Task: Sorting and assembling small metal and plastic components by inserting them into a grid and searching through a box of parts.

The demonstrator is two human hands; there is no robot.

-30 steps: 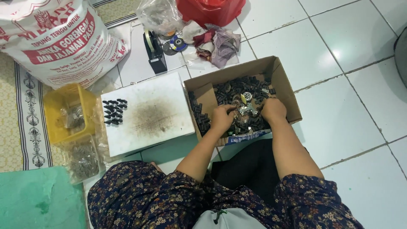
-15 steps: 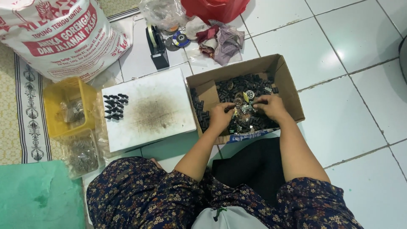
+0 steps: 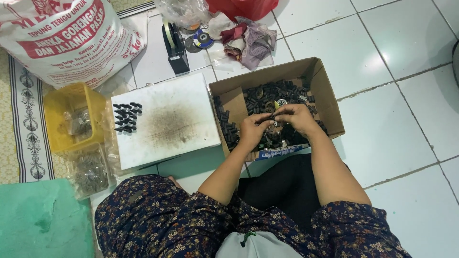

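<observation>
Seen from above: left hand and right hand meeting over an open cardboard box on the tiled floor, fingers pinched together around 1 small dark part, barely visible between the fingertips. Box filled with matte black ribbed parts. Alongside, a stained white board carrying neat rows of black pieces. Compared with 0.5 seconds earlier, hands drawn closer together.
</observation>
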